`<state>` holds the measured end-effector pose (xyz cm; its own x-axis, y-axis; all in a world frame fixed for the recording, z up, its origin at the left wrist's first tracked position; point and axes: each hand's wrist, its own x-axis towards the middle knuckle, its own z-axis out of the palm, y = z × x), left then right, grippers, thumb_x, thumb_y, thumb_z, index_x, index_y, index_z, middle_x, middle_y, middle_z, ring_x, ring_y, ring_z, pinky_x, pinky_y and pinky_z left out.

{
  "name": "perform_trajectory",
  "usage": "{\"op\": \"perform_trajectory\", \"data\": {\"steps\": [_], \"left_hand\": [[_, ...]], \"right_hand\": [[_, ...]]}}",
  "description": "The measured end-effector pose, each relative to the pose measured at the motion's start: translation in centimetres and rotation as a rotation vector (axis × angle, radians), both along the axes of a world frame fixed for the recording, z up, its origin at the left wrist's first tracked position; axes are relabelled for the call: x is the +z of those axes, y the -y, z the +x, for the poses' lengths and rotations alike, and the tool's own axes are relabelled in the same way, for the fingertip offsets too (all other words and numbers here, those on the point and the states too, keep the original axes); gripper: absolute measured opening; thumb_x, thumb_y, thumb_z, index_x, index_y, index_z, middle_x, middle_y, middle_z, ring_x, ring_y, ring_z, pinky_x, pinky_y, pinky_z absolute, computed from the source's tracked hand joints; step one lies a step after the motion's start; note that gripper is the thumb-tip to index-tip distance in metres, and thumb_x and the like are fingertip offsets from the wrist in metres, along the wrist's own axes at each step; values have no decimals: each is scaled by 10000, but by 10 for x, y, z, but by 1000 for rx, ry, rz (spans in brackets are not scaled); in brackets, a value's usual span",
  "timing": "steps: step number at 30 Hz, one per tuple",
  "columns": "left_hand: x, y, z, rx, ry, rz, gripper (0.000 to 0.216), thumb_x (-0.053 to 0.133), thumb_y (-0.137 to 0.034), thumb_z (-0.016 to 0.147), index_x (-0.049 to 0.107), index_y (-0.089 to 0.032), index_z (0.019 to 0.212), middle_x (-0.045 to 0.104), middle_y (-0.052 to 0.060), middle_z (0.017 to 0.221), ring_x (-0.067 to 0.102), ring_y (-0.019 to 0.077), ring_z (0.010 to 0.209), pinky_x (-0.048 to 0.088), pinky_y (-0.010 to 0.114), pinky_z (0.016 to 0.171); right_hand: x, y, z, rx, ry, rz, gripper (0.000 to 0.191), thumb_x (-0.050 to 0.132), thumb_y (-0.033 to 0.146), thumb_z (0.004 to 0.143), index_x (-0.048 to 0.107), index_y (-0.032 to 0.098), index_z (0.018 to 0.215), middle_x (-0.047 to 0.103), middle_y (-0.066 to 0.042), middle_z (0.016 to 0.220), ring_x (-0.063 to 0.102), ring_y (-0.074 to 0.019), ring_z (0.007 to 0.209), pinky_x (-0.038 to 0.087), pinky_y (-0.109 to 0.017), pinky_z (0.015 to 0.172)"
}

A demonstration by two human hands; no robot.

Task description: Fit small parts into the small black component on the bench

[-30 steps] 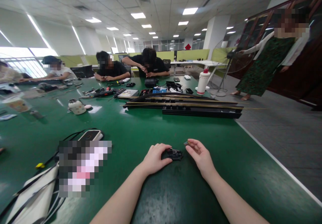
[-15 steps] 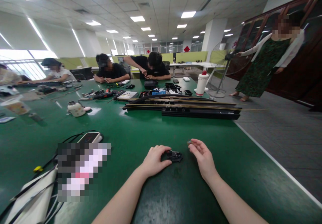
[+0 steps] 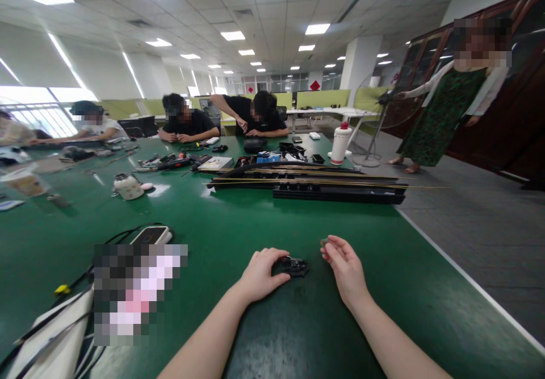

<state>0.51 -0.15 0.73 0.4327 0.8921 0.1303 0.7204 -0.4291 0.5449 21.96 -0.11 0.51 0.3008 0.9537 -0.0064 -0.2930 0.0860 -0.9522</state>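
Observation:
My left hand (image 3: 260,274) rests on the green table (image 3: 238,220), fingers curled round the left end of a small black part (image 3: 294,266) lying flat there. My right hand (image 3: 346,268) hovers just right of that part, thumb and forefinger pinched on a tiny grey piece (image 3: 324,242) raised a little above the table. The two hands are a short gap apart, with the black part between them.
Long black rails with thin rods (image 3: 323,183) lie across the table's middle. A white bottle (image 3: 341,143) stands behind them. A phone (image 3: 151,235) and cables lie at left. Three seated people work at the far side. A person stands by a fan (image 3: 383,112) at right.
Both hands stay almost in place; the right hand's pinched piece has shifted slightly right and nearer me. The view has tilted a little.

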Motion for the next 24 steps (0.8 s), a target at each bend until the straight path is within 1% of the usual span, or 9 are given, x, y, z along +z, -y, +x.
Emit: {"op": "perform_trajectory", "data": {"steps": [10,17,24], "left_hand": [[-1,0,-1,4,1,-1,436,672,-313,765,542,-267,1179,616,20,1138,534,230,1041,385,352,905],[0,0,0,3,2,-4,439,680,-317,759,545,-266,1173,622,18,1130,535,229,1038,380,352,900],[1,0,0,6,-1,-7,430,666,-324,768,545,-264,1177,622,23,1129,538,228,1030,384,348,894]], "right_hand": [[1,0,0,-11,-10,9,351,721,446,638,611,235,895,667,-26,862,632,-189,747,519,-325,663],[3,0,0,-17,-86,-12,341,735,423,625,620,234,886,682,-21,841,637,-175,719,527,-303,628],[1,-1,1,-17,-74,-9,322,713,429,649,620,236,889,690,-27,840,649,-186,723,534,-313,625]]}}
